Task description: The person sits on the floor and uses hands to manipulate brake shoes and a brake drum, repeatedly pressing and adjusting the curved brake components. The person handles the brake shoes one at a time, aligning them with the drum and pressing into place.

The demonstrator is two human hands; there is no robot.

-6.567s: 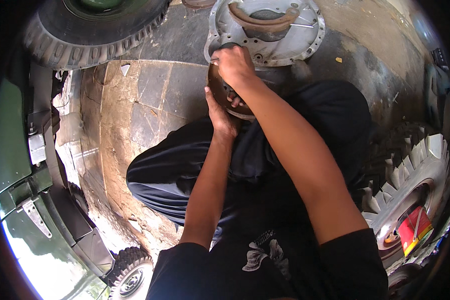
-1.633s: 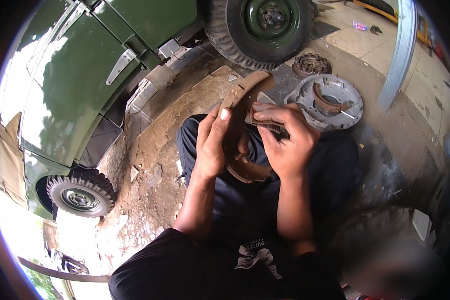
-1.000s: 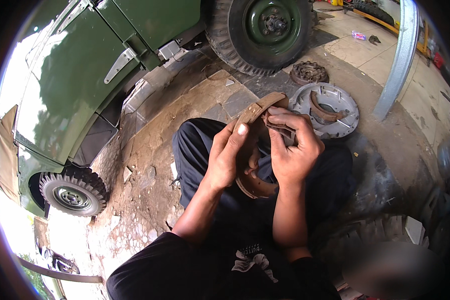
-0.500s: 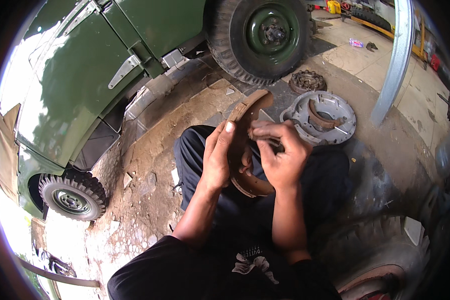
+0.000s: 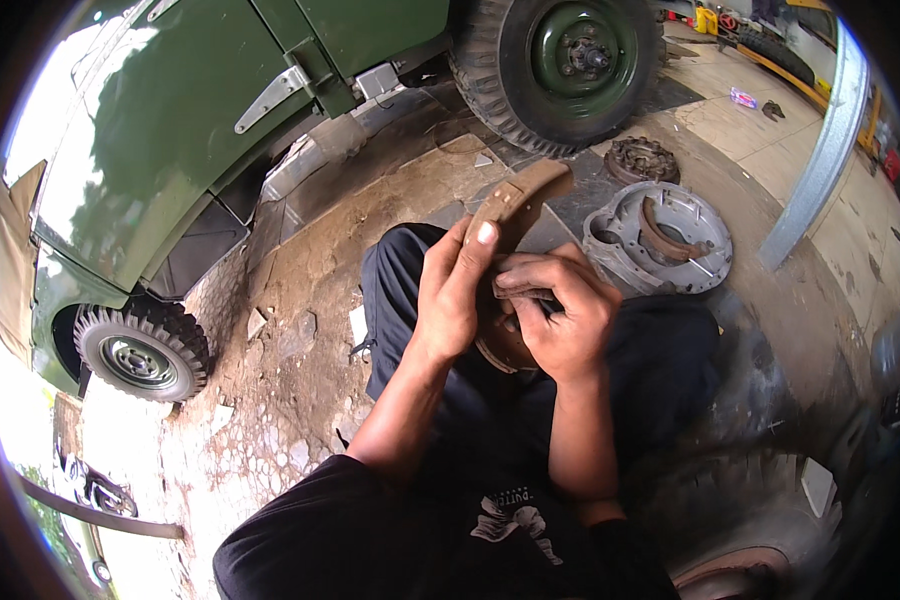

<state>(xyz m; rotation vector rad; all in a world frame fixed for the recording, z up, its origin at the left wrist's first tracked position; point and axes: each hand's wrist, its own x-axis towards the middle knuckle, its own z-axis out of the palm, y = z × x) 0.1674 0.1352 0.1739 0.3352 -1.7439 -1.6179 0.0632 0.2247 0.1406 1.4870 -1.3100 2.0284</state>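
Note:
A curved brown brake shoe [image 5: 530, 190] stands tilted above my lap, its upper end leaning away to the right. My left hand [image 5: 452, 290] is wrapped round its outer side, thumb lying along the lining. Against the inner side is my right hand [image 5: 562, 312], fingers bent and pinched together; what they hold, if anything, is hidden. The lower end of the shoe shows beneath my hands, close to my dark trousers. Beyond my right hand, a grey round housing [image 5: 705, 215] lies on the ground with a second brake shoe [image 5: 660, 232] inside it.
A rusty round part [image 5: 642, 160] lies behind the housing, near the wheel [image 5: 570, 62] of a green vehicle [image 5: 180, 130]. At the lower right is a big tyre [image 5: 740, 510] with a pale flat piece on it. A metal post [image 5: 820, 150] rises at the right.
The view has shifted, so the surroundings sit differently. The brake shoe leans further over to the right, and my right hand has moved slightly down along its inner side.

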